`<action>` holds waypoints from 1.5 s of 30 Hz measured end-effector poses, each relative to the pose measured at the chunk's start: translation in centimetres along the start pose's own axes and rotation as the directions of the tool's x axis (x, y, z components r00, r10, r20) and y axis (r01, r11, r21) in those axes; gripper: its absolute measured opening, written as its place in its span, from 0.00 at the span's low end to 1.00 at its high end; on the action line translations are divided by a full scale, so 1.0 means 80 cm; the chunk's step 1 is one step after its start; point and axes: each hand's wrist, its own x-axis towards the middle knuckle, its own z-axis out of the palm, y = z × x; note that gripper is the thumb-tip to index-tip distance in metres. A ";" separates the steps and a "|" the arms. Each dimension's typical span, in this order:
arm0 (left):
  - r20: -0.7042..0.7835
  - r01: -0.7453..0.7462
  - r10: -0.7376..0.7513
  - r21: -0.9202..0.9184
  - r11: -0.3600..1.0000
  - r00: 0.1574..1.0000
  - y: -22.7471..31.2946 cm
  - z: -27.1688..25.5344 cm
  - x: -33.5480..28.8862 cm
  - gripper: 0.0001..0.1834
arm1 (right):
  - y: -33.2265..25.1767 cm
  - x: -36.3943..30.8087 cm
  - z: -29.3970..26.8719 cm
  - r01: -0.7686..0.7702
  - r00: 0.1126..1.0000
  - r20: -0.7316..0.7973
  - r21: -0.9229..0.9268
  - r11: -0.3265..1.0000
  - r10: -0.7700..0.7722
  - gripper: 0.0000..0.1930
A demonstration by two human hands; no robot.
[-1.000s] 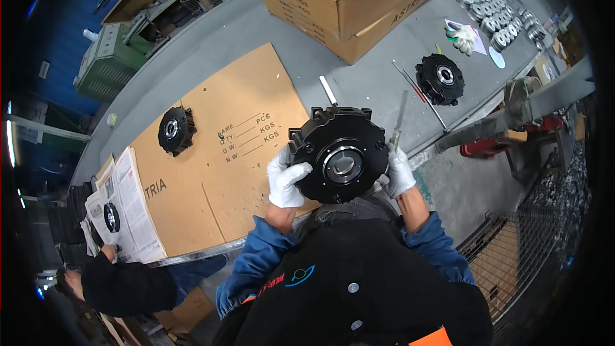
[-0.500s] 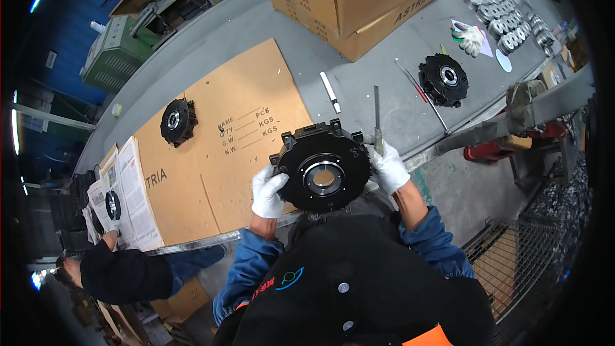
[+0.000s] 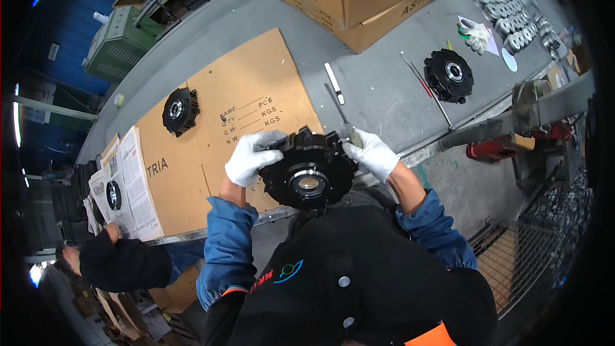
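Note:
Close in front of my body is a black round metal housing [image 3: 277, 182], notched round its rim, with a shiny ring in its central hole. My left hand [image 3: 251, 156], white-gloved, grips its upper left edge with bent fingers. At the upper right edge, my gloved right hand [image 3: 373, 154] is closed round a long thin grey tool [image 3: 339, 106], like a file or scraper. The tool slants up and left over the table; its tip is hard to make out. Some right fingertips reach the housing's rim.
Cardboard [image 3: 256, 77] covers part of the grey table, with a similar housing [image 3: 180, 111] on it. Another housing [image 3: 450, 75] lies right, beside thin rods [image 3: 428, 90]. A white marker [image 3: 334, 83], stacked cartons [image 3: 359, 9] and metal rings [image 3: 506, 19] lie beyond. A person [image 3: 128, 259] works at left.
The housing has shifted slightly left and tipped. My left hand has moved up its side. The tool, upright before, now leans left, with my right hand nearer the rim.

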 end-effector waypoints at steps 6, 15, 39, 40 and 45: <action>0.237 0.012 -0.181 0.576 0.817 0.955 0.014 0.029 0.016 0.20 | 0.007 0.004 0.038 0.078 0.983 0.179 -0.180 0.981 -0.046 0.14; -0.175 0.209 -0.174 0.203 0.957 0.969 -0.023 0.004 0.011 0.15 | 0.039 0.060 0.016 0.139 0.896 -0.393 -0.190 0.972 -0.205 0.13; -0.391 0.116 -0.089 0.046 0.992 0.916 -0.059 0.046 0.010 0.13 | -0.106 -0.068 0.034 0.106 0.970 -0.045 -0.803 0.587 -0.237 0.10; -0.377 0.061 -0.029 0.073 0.995 0.926 -0.058 0.050 0.010 0.13 | -0.104 -0.067 0.035 0.126 0.966 -0.035 -0.799 0.589 -0.254 0.10; -0.302 0.045 0.005 0.158 0.986 0.953 -0.055 0.057 0.006 0.12 | -0.101 -0.063 0.031 0.175 0.959 0.021 -0.826 0.536 -0.282 0.09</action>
